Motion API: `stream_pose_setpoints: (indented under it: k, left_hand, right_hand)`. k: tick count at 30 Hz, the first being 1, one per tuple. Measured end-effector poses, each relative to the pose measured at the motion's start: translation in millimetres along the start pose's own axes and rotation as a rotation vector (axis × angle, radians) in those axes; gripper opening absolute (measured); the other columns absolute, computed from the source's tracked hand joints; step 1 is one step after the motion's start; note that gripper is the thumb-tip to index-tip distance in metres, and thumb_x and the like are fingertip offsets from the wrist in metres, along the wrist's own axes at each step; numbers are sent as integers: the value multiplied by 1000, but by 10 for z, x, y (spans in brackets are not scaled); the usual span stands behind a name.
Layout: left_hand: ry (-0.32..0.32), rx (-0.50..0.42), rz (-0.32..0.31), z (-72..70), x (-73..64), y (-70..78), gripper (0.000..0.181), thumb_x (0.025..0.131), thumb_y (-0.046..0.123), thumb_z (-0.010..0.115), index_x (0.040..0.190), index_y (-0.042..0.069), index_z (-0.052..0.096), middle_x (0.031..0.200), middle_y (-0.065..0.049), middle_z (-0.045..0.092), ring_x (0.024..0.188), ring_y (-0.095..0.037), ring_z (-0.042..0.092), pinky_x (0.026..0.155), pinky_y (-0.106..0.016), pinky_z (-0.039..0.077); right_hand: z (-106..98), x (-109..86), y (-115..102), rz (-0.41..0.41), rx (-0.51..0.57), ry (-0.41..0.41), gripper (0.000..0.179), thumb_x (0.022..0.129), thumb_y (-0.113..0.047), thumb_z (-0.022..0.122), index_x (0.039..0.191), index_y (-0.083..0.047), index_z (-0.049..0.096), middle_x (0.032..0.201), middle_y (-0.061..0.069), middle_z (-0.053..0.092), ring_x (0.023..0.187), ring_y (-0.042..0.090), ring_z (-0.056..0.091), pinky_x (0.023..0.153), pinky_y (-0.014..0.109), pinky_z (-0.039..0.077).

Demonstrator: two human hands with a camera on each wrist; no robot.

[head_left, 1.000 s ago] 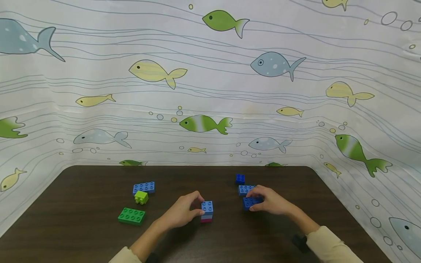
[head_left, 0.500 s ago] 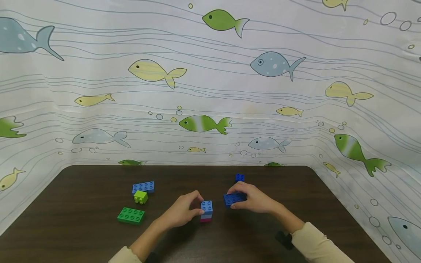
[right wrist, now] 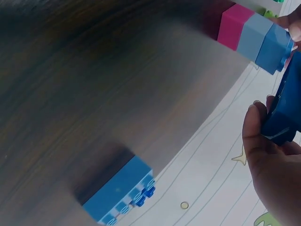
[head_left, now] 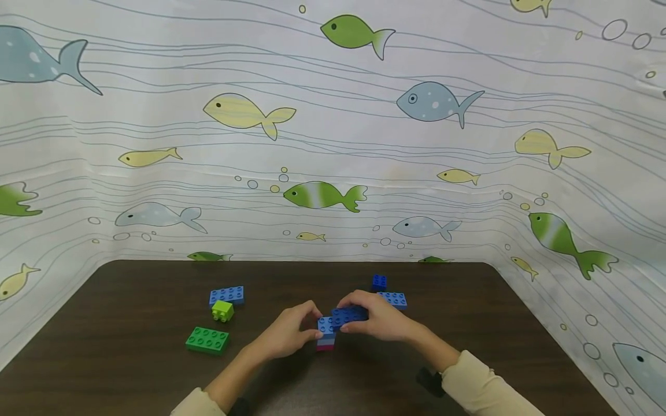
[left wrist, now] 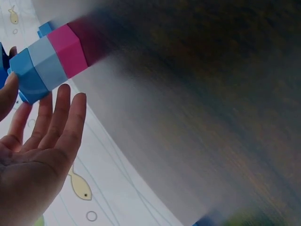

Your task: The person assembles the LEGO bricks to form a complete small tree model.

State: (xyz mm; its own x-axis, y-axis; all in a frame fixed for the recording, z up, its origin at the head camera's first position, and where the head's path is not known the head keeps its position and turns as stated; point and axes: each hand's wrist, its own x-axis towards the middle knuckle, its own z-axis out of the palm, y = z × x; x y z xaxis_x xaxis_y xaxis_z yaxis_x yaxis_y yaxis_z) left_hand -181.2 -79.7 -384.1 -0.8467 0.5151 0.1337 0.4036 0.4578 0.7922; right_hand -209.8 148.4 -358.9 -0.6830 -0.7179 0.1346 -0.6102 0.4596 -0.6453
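Observation:
A small tower of toy building bricks (head_left: 325,334) stands upright, magenta at the bottom, grey-blue in the middle, light blue on top. My left hand (head_left: 286,335) pinches its light blue top brick (left wrist: 29,77) between thumb and fingertips from the left. My right hand (head_left: 385,319) holds a dark blue eight-stud brick (head_left: 347,316) by its sides, thumb at the near side. That brick overlaps the tower's top right part in the head view; in the right wrist view its end (right wrist: 282,115) sits close by the tower's studs.
Right of the tower lie a blue eight-stud brick (head_left: 396,300), partly behind my right hand, and a small dark blue brick (head_left: 379,282). At left are a blue brick (head_left: 229,295), a lime brick on its side (head_left: 222,311) and a green brick (head_left: 207,341). A fish-print curtain (head_left: 333,144) surrounds the dark table (head_left: 156,381).
My right hand has carried the dark blue brick leftward from beside the blue eight-stud brick to the tower's top. My left hand has stayed at the tower.

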Motion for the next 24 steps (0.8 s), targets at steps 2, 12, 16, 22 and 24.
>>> stream_pose_setpoints:
  k: [2,12,16,22,24]
  left_hand:
    - [-3,-2,3,-6,1,-5,17,86,9,63,99,3,53,96,-9,61,87,-25,60,74,-40,51]
    - [-6,-8,-3,-9,3,1,17,86,8,63,99,3,53,97,-10,61,89,-27,60,75,-41,51]
    - [-4,-11,1,-14,5,11,16,86,7,63,98,2,53,98,-12,61,90,-28,61,75,-42,50]
    - [-8,-8,-4,-12,10,10,17,86,7,63,99,3,53,98,-12,61,90,-28,60,75,-42,50]
    - [-8,-3,-6,-12,11,8,17,86,8,63,99,3,53,97,-11,61,90,-28,60,75,-42,50]
  right_hand:
    - [17,21,-17,-1,7,-4,32,83,-23,68,110,-9,58,104,-1,57,91,10,52,82,27,46]
    - [56,52,-11,21,15,-6,31,84,-24,67,110,-10,58,103,-2,56,90,11,51,81,26,45]
    - [57,54,-7,26,17,-9,31,85,-24,66,111,-10,58,103,-2,56,90,11,51,81,26,45]
    - [53,54,-14,38,22,-19,31,85,-24,66,110,-10,57,103,-3,56,90,10,52,81,26,45]
    - [51,55,-16,41,26,-23,30,85,-25,66,110,-10,57,102,-3,56,90,10,52,81,26,45]
